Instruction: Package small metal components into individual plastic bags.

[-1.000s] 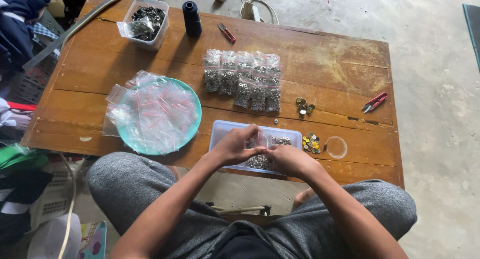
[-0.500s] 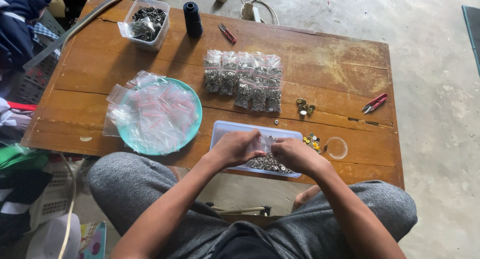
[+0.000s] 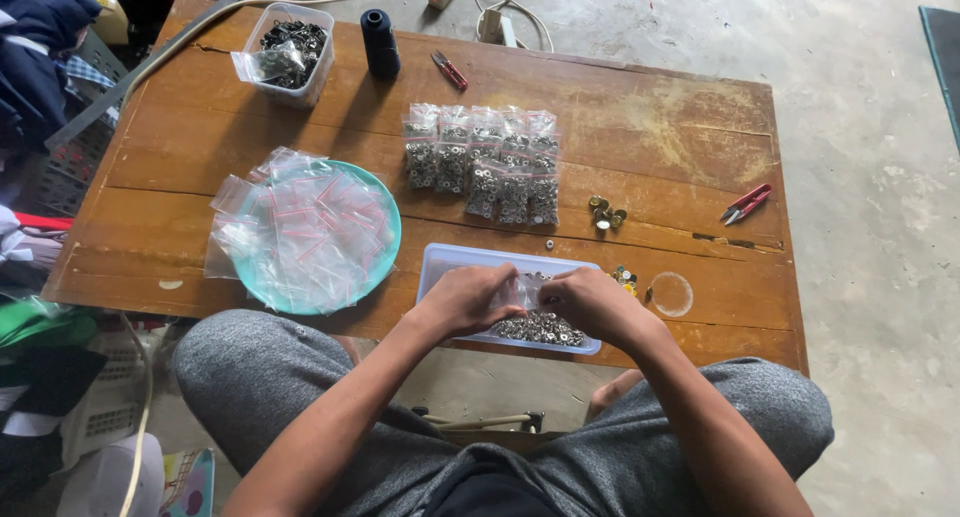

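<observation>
Worn wooden bench (image 3: 650,127). Far left: round teal plate (image 3: 385,212) heaped with crinkled clear zip bags. Near centre: shallow rectangular clear plastic tray (image 3: 440,262) of small silvery metal rings, long axis left-right. Left hand (image 3: 465,299) and right hand (image 3: 592,305) together pinch small clear plastic bag (image 3: 524,292) over it.

Bare wooden table (image 3: 660,127) lies open across the upper right of the frame, up to the red snips (image 3: 745,204) at the right edge; the centre is blocked by the rows of filled bags (image 3: 485,162); the teal plate (image 3: 385,212) heaped with empty bags fills the left; a tub (image 3: 290,39) and black spool (image 3: 379,42) crowd the upper left.
</observation>
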